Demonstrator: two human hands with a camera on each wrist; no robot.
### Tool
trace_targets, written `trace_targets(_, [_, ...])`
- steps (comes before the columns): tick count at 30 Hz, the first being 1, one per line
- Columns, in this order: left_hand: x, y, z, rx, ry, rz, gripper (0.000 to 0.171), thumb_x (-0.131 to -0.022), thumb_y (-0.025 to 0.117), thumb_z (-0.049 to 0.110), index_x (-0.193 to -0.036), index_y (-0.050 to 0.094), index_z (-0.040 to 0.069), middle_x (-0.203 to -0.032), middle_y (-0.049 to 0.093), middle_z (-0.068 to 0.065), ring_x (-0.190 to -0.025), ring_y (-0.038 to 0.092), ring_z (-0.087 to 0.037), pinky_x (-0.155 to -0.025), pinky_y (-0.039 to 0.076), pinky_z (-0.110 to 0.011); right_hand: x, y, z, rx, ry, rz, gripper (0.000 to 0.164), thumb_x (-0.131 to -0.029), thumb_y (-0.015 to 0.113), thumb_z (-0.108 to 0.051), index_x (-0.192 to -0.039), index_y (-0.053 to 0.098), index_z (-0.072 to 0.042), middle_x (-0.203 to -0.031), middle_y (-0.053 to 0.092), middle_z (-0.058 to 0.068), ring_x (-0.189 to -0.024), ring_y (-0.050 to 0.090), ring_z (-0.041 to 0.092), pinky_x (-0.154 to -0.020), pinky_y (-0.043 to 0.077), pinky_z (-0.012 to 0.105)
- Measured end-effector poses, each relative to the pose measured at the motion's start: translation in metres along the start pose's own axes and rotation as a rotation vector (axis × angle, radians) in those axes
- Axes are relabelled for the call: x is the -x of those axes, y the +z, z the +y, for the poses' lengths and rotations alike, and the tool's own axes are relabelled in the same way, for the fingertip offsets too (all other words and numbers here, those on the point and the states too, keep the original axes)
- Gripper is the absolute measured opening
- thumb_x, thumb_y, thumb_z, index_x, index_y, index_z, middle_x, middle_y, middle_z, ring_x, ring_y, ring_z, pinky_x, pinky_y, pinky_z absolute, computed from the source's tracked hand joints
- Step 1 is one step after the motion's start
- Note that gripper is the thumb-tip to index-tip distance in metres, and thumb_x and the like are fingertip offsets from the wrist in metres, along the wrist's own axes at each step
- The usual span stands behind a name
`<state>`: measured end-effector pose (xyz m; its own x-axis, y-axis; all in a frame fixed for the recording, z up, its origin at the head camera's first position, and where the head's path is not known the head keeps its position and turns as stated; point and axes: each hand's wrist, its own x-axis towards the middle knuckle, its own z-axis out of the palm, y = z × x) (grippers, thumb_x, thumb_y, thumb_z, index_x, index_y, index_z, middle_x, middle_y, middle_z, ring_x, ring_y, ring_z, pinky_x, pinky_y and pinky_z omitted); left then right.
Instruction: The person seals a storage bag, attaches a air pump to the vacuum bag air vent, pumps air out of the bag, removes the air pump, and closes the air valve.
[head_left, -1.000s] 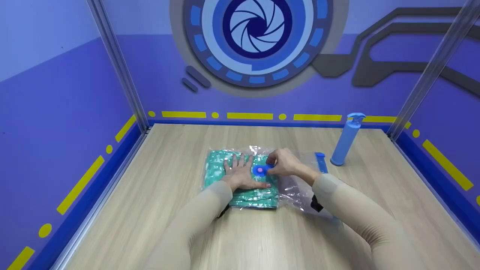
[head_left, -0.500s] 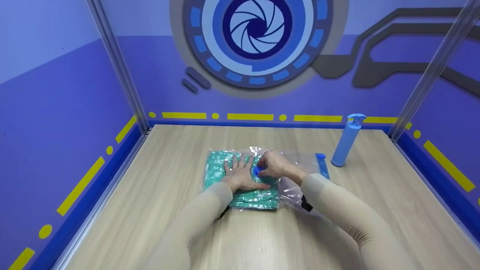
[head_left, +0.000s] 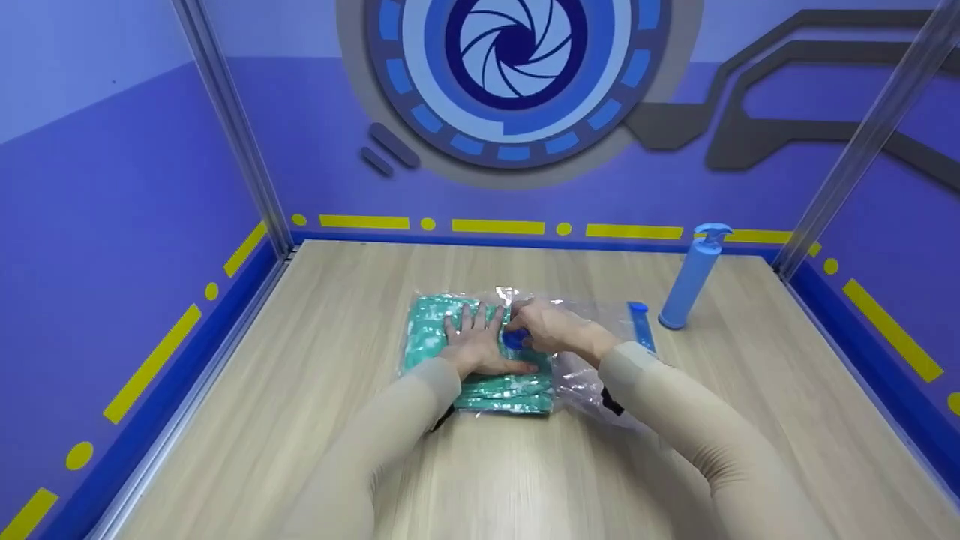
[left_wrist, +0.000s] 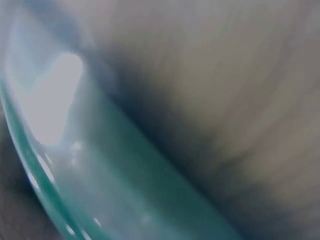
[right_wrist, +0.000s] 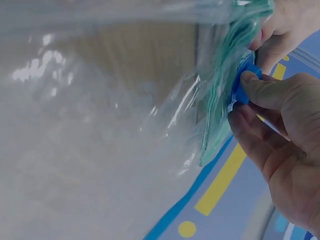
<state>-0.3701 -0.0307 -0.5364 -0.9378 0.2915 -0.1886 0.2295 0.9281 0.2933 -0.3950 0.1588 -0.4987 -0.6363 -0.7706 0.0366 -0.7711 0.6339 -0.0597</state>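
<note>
A clear plastic vacuum bag (head_left: 596, 315) lies flat on the table, with folded green fabric (head_left: 429, 324) inside its left part. My left hand (head_left: 480, 351) rests on the bag over the fabric, fingers spread. Just to its right, my right hand (head_left: 551, 326) pinches the blue valve cap (head_left: 514, 339). In the right wrist view, the thumb lies on the blue cap (right_wrist: 248, 80) and the other fingers curl around its far side. The left wrist view is blurred and shows mainly the shiny green-filled bag (left_wrist: 115, 165) close up.
A light blue hand pump (head_left: 690, 285) stands upright at the right of the wooden table (head_left: 360, 277). The blue slider strip (head_left: 641, 326) lies along the bag's right edge. Purple walls (head_left: 135, 247) enclose the table at the back and sides.
My right hand has moved left from beside the valve to over it, and the pink centre of the valve is now covered. The left hand stays in place on the bag.
</note>
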Motion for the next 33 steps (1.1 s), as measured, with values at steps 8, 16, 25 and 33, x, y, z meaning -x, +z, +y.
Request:
trace_targets(8, [0.002,0.002,-0.002,0.016,0.016,0.001,0.138,-0.082,0.07,0.096,-0.183,0.009,0.024,-0.192,0.004,-0.014,-0.178,-0.003,-0.048,-0.139,-0.001,-0.079,-0.005,-0.003,-0.003,0.09,-0.027,-0.04,0.024,-0.091,0.083,0.003,-0.11,0.088,-0.008,-0.106,0.08,0.013,-0.097,0.077,0.028,-0.088,0.07,0.042])
trace_targets(16, [0.003,0.0,0.003,0.007,0.01,-0.005,0.137,-0.084,0.072,0.092,-0.183,0.009,0.023,-0.192,0.005,-0.016,-0.178,0.0,-0.049,-0.139,0.002,-0.079,-0.01,-0.006,-0.007,0.102,0.099,-0.106,0.012,-0.095,0.087,-0.008,-0.107,0.087,-0.007,-0.106,0.082,0.014,-0.096,0.077,0.027,-0.086,0.07,0.042])
trace_targets(25, [0.003,0.003,0.004,-0.025,0.005,-0.008,0.135,-0.084,0.069,0.095,-0.183,0.01,0.025,-0.192,0.006,-0.014,-0.178,0.002,-0.048,-0.139,0.004,-0.079,-0.008,-0.004,-0.006,0.178,0.005,-0.069,0.012,-0.099,0.085,-0.022,-0.102,0.087,-0.009,-0.098,0.082,0.011,-0.087,0.075,0.025,-0.08,0.069,0.04])
trace_targets(33, [-0.001,0.001,0.003,0.009,0.007,0.011,0.141,-0.078,0.071,0.098,-0.183,0.01,0.026,-0.192,0.007,-0.015,-0.178,0.001,-0.05,-0.139,0.002,-0.08,-0.008,-0.008,-0.002,0.257,-0.176,-0.047,0.017,-0.087,0.087,0.0,-0.101,0.085,-0.01,-0.098,0.083,0.01,-0.09,0.079,0.026,-0.083,0.069,0.04])
